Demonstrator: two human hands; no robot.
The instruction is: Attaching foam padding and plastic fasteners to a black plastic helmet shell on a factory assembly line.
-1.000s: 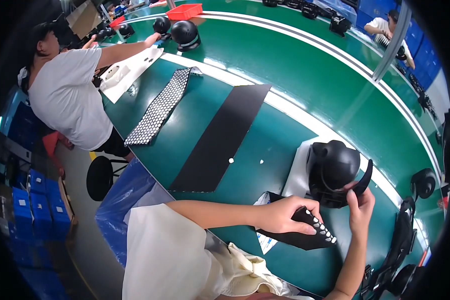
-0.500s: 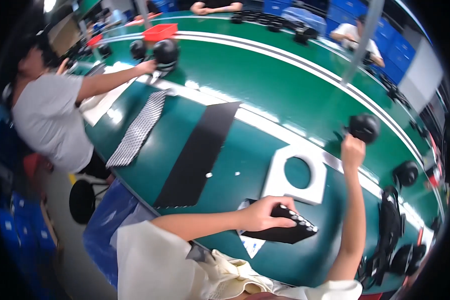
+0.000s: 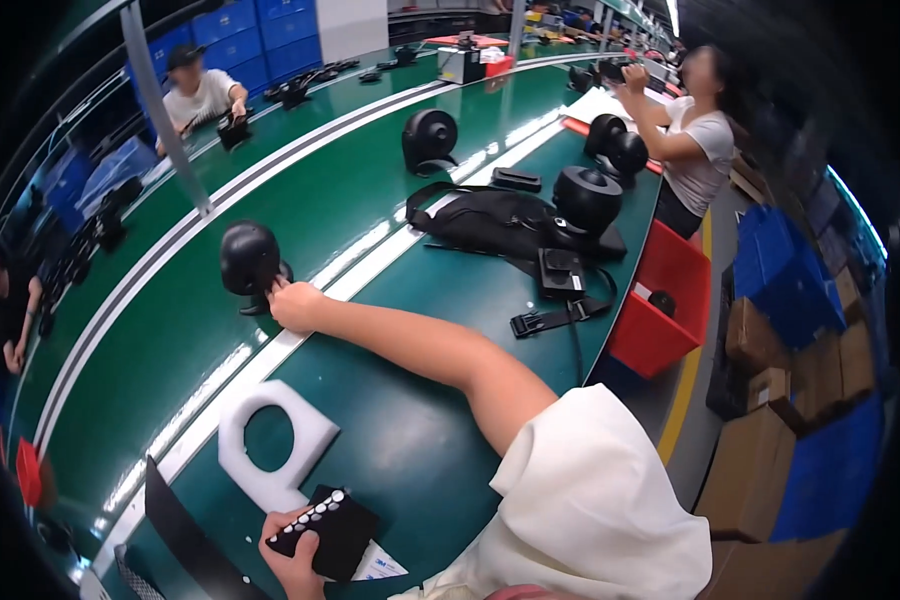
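My right hand (image 3: pixel 296 306) reaches out over the green belt. Its fingers close on the lower part of a black rounded device (image 3: pixel 250 258) on a small stand. Low in the view, my left hand (image 3: pixel 292 552) grips a flat black piece (image 3: pixel 342 532) with a row of white round dots along one edge, thumb on top. A white sheet with blue print (image 3: pixel 378 563) sticks out from under that piece. Just beyond the left hand, a white foam block (image 3: pixel 232 450) with a round hole lies on the dark green table (image 3: pixel 410 420).
A black harness bag (image 3: pixel 490 222), another rounded device (image 3: pixel 585 200) and a buckled strap (image 3: pixel 545 320) lie to the right on the table. A red bin (image 3: pixel 660 300) stands beyond its edge. A long black strip (image 3: pixel 185 535) lies at lower left. Co-workers stand around the green belt (image 3: pixel 320 180).
The view has swung to the right, bringing the bag, red bin and boxes into sight. My right hand stays on the rounded device, and my left still grips the dotted black piece.
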